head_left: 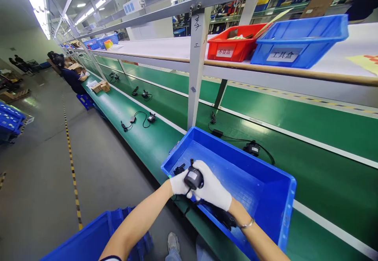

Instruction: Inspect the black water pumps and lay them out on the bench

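Note:
A small black pump with a round body, a pale label and a short spout is held between my two gloved hands, over the near edge of a blue bin. My left hand closes on it from the left, its fingers partly hidden behind the pump. From the right, my right hand wraps round it, thumb on top. Black cable hangs below my right hand along the bin's near wall. Another dark piece shows just beyond my left hand, at the bin's left end.
More corded pumps lie along the green conveyor, one behind the bin and one to the left. A metal post stands beyond the bin. Red and blue boxes sit on the shelf. A person sits far down the line.

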Demonstrator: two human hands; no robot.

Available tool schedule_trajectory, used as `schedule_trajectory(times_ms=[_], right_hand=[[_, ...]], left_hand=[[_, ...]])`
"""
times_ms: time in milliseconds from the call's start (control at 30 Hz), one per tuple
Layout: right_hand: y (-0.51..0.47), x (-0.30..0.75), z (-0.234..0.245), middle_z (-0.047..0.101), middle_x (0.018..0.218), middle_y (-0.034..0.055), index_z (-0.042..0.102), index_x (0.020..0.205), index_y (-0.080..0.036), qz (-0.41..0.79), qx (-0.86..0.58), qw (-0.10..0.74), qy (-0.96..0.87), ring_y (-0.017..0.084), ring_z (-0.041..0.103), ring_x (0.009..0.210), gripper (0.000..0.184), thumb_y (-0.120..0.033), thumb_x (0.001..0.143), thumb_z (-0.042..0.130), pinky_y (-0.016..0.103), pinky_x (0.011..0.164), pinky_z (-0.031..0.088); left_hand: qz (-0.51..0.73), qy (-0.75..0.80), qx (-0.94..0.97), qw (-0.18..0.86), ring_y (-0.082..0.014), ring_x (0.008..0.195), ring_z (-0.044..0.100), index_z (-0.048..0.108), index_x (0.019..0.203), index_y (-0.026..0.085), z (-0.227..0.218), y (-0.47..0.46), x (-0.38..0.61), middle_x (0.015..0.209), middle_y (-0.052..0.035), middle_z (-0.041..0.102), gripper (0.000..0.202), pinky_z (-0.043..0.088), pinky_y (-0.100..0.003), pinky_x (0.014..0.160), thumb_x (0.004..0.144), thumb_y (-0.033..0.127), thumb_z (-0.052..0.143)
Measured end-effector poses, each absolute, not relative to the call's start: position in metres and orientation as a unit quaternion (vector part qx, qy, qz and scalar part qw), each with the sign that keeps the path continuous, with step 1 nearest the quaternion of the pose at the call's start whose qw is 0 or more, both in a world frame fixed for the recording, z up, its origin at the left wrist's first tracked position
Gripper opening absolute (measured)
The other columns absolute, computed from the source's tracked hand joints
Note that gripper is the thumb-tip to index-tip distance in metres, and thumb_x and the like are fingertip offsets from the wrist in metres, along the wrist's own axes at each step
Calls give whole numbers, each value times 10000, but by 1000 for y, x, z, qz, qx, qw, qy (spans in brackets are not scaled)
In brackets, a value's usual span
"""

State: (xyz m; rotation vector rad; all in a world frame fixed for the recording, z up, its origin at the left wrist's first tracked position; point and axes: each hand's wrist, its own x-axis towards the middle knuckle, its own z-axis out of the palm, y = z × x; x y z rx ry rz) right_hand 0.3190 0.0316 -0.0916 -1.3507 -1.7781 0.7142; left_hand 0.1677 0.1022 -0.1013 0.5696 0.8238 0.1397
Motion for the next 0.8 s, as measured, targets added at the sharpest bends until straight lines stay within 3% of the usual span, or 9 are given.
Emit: schedule_trajectory(times_ms=[167, 267, 333, 367, 433, 500, 633, 733, 800], right_hand=[[21, 286, -42, 577, 1422, 111, 595, 1304, -251, 383, -387, 366, -755, 327, 467, 1389, 585, -297, 750, 775, 513, 1209, 345], [6, 251, -34, 417, 1576, 141, 437, 1479, -204, 513, -392, 357, -675, 283, 381, 1467, 626, -312, 884, 599, 503, 1234, 291], [-14, 218, -35, 498, 1512, 147, 420, 1489, -169, 564, -384, 329, -653, 239, 495, 1381, 548, -284, 954, 443, 446, 1168, 395], [-27, 200, -34, 612, 1387, 128, 512, 1414, -169, 580, -370, 305, -659, 229, 599, 1253, 484, -272, 946, 439, 401, 1082, 479], [-56, 168, -29, 747, 1035, 59, 692, 1102, -177, 608, -350, 257, -665, 205, 698, 933, 294, -237, 869, 525, 311, 868, 561], [-82, 150, -15, 725, 835, 28, 696, 886, -175, 613, -369, 235, -658, 180, 668, 761, 183, -212, 848, 522, 269, 745, 535], [-108, 155, 23, 699, 848, 26, 670, 833, -209, 576, -442, 240, -644, 176, 647, 799, 307, -276, 966, 402, 260, 783, 481], [-118, 170, 46, 672, 749, 2, 663, 783, -257, 548, -467, 247, -648, 178, 603, 673, 332, -416, 980, 448, 271, 672, 470], [-129, 173, 53, 631, 674, 2, 625, 720, -272, 519, -463, 260, -670, 187, 554, 593, 371, -485, 977, 462, 295, 580, 436]], left_hand=[[81, 319, 218, 919, -87, 303, 321, 618, 760, 143, -76, 45, 98, 458, 23, 464, 677, 244, -205, 316, 827, 806, 499], [228, 266, 160, 923, -7, 279, 224, 682, 1008, 142, -49, 4, 52, 649, -8, 615, 665, 109, -146, 273, 835, 770, 552], [379, 237, 103, 889, 10, 336, 317, 665, 1164, 190, -24, -19, 29, 866, -54, 684, 540, 168, -112, 287, 892, 652, 597], [441, 235, 75, 863, -1, 378, 380, 661, 1185, 195, -10, -28, 20, 928, -77, 690, 489, 224, -107, 305, 924, 602, 588], [517, 263, 16, 814, -48, 473, 487, 670, 1147, 166, 18, -41, 8, 936, -107, 682, 475, 361, -133, 370, 981, 577, 499], [551, 300, -54, 777, -100, 581, 562, 670, 1092, 125, 42, -47, 1, 915, -126, 664, 531, 492, -192, 486, 1010, 581, 410], [562, 313, -170, 747, -160, 761, 619, 659, 1016, 111, 69, -58, -2, 905, -119, 636, 518, 568, -261, 691, 1019, 556, 396], [531, 284, -192, 775, -159, 755, 599, 657, 977, 128, 69, -72, -1, 872, -102, 625, 569, 547, -264, 695, 996, 626, 381], [488, 254, -150, 821, -147, 682, 558, 656, 949, 127, 63, -81, -1, 797, -83, 595, 648, 511, -255, 624, 943, 719, 392]])
